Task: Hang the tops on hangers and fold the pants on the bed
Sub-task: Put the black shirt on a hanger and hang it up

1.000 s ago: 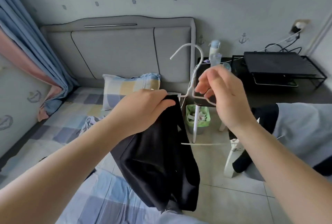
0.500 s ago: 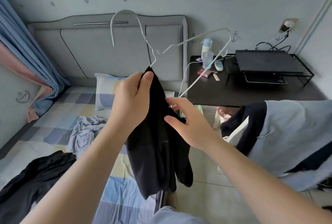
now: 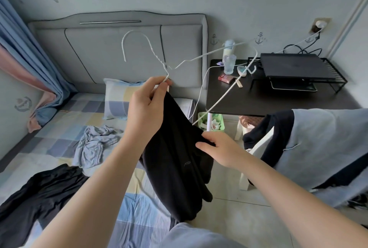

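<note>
You hold a black top (image 3: pixel 175 158) up over the edge of the bed (image 3: pixel 59 124), one arm of a white wire hanger (image 3: pixel 223 96) hidden inside the cloth. Your left hand (image 3: pixel 147 108) is raised at centre, fingers curled, thumb and fingertips pinching the top's upper edge together with the base of the hanger's neck. The hook stands tilted above that hand, against the grey headboard (image 3: pixel 119 52). The hanger's other arm juts bare to the right, over the dark desk (image 3: pixel 278 100). Your right hand (image 3: pixel 219 150) sits lower and to the right, pinching the top's right edge just where the hanger's bottom wire enters the fabric. The rest of the top hangs loose below both hands, partly over the bed and partly over the tiled floor.

On the checked sheet, a crumpled grey garment (image 3: pixel 95 146) lies near the pillow (image 3: pixel 119 100), and a black garment (image 3: pixel 39 194) sprawls nearer to you, at lower left. A blue and black garment (image 3: pixel 318 144) drapes over a white chair (image 3: pixel 260 148) at right.
</note>
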### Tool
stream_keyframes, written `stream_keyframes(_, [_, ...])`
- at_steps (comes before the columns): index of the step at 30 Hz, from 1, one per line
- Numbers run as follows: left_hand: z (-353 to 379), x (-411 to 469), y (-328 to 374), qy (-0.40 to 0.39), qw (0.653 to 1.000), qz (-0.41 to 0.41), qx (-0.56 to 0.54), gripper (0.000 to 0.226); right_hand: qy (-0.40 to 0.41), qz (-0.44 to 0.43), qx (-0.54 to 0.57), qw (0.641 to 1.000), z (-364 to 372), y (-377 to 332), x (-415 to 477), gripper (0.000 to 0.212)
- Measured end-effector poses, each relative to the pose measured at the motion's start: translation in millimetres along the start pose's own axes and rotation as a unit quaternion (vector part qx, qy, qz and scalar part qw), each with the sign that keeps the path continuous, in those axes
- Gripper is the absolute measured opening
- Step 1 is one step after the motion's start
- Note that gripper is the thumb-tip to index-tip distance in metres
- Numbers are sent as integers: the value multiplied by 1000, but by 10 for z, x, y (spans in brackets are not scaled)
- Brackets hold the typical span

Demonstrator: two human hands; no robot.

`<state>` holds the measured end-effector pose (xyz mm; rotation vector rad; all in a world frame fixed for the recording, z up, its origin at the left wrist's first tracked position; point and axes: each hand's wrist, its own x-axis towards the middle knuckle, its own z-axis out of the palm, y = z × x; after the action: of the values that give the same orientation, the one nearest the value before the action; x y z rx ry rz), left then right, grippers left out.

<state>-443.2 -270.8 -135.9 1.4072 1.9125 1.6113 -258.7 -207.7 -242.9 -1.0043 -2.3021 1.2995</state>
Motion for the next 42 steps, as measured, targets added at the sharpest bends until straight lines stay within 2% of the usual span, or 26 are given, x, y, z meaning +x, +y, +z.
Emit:
stream_keyframes(3, [-52, 13, -13, 12, 1000, 6, 22, 25, 6, 51, -129, 990, -120, 301, 48, 15])
stream_keyframes(5, [-75, 18, -42, 3, 999, 9, 44, 22, 11, 71, -214, 974, -210, 418, 50, 20])
stream_keyframes(9, [-106, 15, -138, -20, 997, 2, 78, 23, 29, 46, -346, 937, -385, 495, -10, 24])
stream_keyframes(13, [-209, 8, -196, -58, 990, 8, 125, 28, 51, 46, -378, 923, -594, 598, -45, 26])
stream_keyframes(21, [-321, -25, -264, -129, 975, 23, 179, 27, 165, 6, -293, 942, -1072, 559, -81, 8])
stream_keyframes(27, [-171, -45, -230, -229, 948, 20, 220, 27, 155, -51, -91, 982, -1141, -15, -199, 14])
stream_keyframes(31, [127, -128, -114, -273, 943, 68, 175, 23, 111, -101, -83, 985, -929, -479, -174, 14])
stream_keyframes(34, [236, -142, -68, -272, 946, 99, 145, 21, 86, -107, -57, 989, -776, -594, -167, 16])
stream_keyframes(38, [210, -168, -178, -230, 962, 96, 110, 11, 106, -95, 8, 990, -778, -572, -226, 16])
stream_keyframes(40, [181, -195, -317, -188, 970, 95, 121, 7, 139, -85, 21, 986, -804, -532, -255, 12])
stream_keyframes(42, [157, -225, -490, -150, 969, 107, 165, 16, 163, -86, 35, 982, -825, -510, -288, 19])
